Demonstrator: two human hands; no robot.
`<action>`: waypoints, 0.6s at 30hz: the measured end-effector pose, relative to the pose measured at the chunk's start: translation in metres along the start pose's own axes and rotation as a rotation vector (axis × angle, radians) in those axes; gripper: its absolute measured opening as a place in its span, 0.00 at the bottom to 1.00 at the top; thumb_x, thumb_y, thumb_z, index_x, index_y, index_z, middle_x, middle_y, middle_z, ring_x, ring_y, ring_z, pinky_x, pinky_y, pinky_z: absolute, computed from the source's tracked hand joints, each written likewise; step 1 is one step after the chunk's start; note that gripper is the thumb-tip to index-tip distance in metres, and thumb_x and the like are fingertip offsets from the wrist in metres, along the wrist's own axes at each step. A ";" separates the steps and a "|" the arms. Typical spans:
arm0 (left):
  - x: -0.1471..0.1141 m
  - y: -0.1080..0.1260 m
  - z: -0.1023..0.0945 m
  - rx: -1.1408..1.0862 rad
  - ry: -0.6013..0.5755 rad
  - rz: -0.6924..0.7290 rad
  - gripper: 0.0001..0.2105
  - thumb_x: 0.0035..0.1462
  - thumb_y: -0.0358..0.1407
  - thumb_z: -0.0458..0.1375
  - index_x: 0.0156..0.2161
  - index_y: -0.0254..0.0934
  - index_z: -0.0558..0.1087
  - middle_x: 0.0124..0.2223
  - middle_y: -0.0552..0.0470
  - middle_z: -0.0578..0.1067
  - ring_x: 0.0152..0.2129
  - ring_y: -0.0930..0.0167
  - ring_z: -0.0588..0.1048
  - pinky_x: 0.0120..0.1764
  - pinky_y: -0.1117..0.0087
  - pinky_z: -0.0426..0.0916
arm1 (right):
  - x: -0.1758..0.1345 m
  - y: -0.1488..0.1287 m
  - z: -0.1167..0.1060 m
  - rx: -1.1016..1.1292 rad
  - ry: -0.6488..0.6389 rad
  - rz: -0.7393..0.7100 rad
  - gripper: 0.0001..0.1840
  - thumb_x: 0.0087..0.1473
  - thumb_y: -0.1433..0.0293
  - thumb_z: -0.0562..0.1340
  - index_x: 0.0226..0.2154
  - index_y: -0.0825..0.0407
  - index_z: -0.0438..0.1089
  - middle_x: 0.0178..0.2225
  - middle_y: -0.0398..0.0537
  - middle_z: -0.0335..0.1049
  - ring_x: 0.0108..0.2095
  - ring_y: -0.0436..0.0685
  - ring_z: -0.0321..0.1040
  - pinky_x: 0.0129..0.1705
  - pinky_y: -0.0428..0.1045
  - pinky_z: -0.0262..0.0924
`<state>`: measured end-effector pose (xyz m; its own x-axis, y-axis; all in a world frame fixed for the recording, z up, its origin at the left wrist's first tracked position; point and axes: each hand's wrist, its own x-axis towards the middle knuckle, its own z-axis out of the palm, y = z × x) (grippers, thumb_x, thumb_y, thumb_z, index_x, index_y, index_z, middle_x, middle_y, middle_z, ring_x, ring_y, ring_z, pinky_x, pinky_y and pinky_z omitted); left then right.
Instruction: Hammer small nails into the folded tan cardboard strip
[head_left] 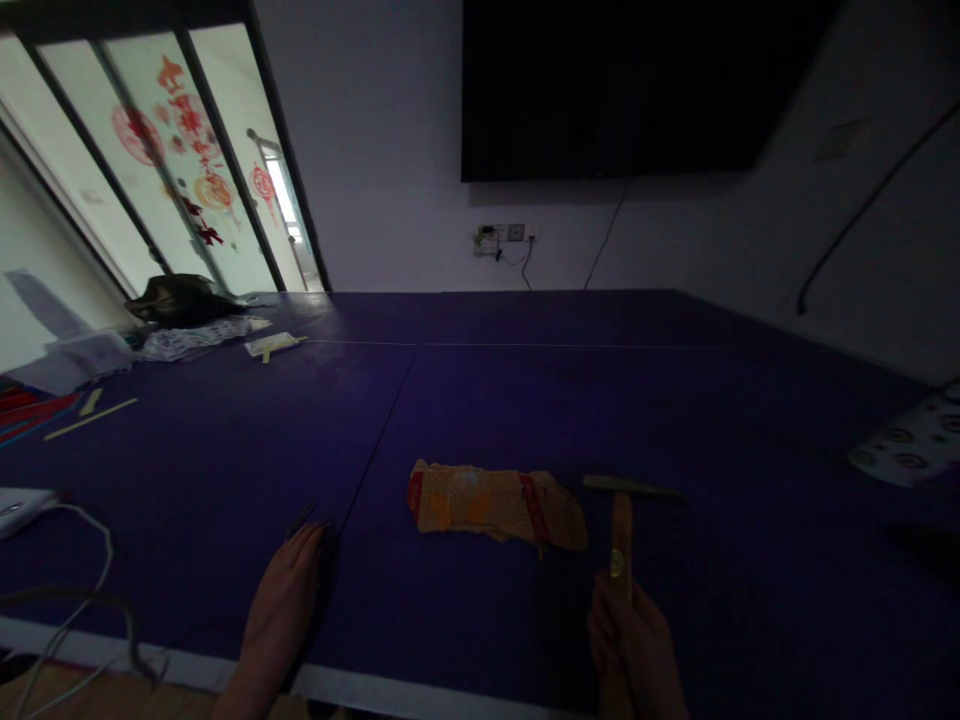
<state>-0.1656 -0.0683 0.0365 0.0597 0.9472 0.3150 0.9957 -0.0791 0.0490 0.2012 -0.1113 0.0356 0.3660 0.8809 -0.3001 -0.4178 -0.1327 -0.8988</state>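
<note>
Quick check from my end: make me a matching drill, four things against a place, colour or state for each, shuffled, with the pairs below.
1. Hammer
2. Folded bundle
3. Left hand
4. Black screen

A. Mounted on the wall
B. Beside thin dark pieces
C. Gripped in the right hand
D. Tan with red patches

Pairs: 1-C, 2-D, 3-B, 4-A

No text could be read: red character-like signs (171, 75) on glass door (225, 70) were blurred, label (616, 564) on hammer (622, 515) was too small.
</note>
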 end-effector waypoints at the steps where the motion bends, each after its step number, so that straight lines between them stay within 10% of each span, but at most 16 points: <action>1: 0.000 0.000 -0.001 -0.008 -0.006 0.004 0.21 0.49 0.28 0.40 0.44 0.31 0.70 0.47 0.44 0.73 0.44 0.66 0.71 0.48 0.65 0.64 | 0.000 0.000 0.001 0.003 0.007 0.000 0.23 0.35 0.54 0.66 0.19 0.51 0.55 0.08 0.28 0.52 0.06 0.41 0.47 0.06 0.39 0.47; 18: 0.024 0.010 -0.038 -0.200 -0.304 -0.114 0.20 0.49 0.24 0.43 0.45 0.35 0.70 0.49 0.46 0.71 0.47 0.67 0.68 0.50 0.67 0.60 | 0.000 -0.004 0.004 -0.003 0.066 0.064 0.26 0.27 0.53 0.68 0.19 0.51 0.54 0.07 0.28 0.51 0.05 0.41 0.46 0.05 0.39 0.47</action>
<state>-0.1574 -0.0583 0.0804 -0.0028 1.0000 0.0030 0.9653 0.0019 0.2610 0.2002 -0.1087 0.0404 0.3924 0.8387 -0.3775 -0.4398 -0.1893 -0.8779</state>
